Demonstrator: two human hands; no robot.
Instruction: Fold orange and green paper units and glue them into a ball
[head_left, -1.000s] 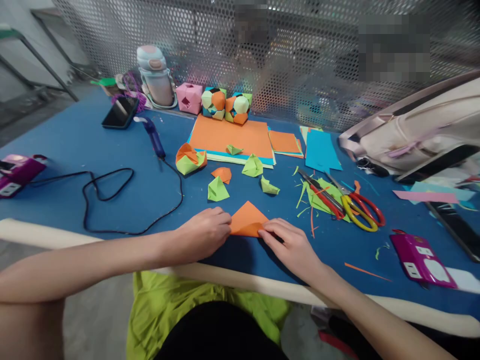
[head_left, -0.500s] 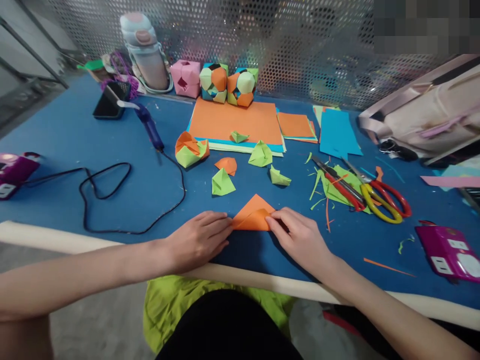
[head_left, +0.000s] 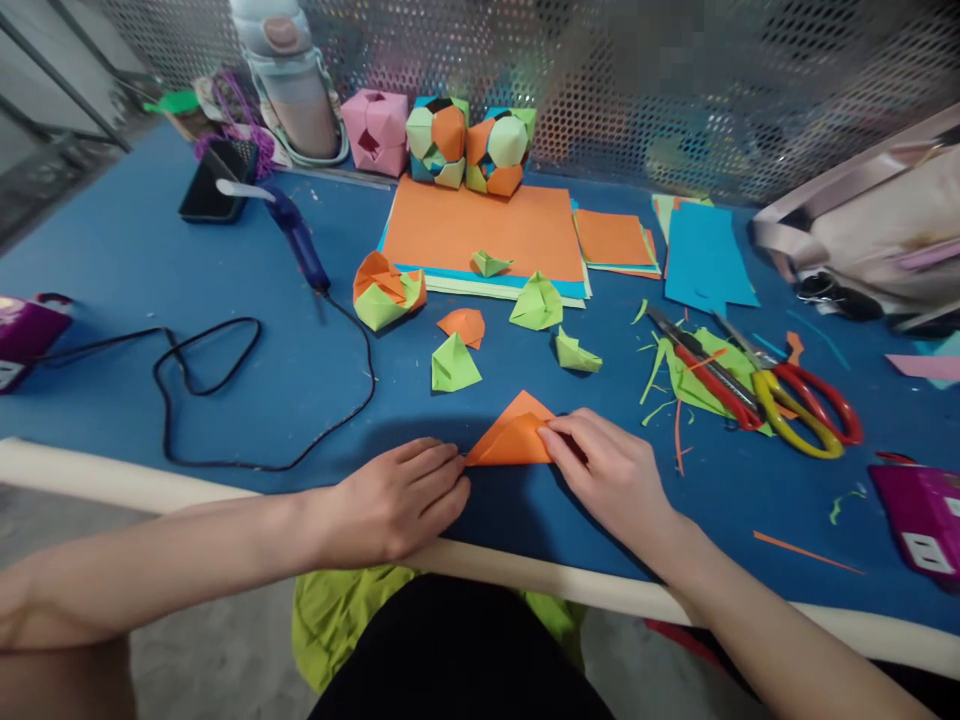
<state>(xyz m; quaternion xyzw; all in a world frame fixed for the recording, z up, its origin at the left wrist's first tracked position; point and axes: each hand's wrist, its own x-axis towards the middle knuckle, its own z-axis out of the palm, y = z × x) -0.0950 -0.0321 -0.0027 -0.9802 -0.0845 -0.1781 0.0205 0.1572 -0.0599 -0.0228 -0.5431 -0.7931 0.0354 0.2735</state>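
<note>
An orange paper folded to a triangle [head_left: 510, 440] lies near the table's front edge, its peak pointing away from me. My right hand [head_left: 607, 465] pinches a raised flap at its right side between thumb and fingers. My left hand [head_left: 409, 495] lies palm down at the left corner, fingertips touching it, fingers fairly straight. Behind the triangle are a green folded piece [head_left: 454, 364], an orange folded piece [head_left: 463, 325], more green pieces [head_left: 537, 303] and an orange-green assembled piece [head_left: 386, 292].
Scissors [head_left: 806, 405] and a cutter [head_left: 712, 380] lie on green scraps at right. A glue gun [head_left: 296, 235] with its looping cable is at left. Paper sheets [head_left: 484, 230], paper cubes [head_left: 376, 132] and a bottle [head_left: 289, 95] stand behind. A purple box [head_left: 922, 515] is far right.
The view has shifted slightly. My right hand has lifted the orange flap a little higher and leftward folds look more open. My left hand stays at the left corner.
</note>
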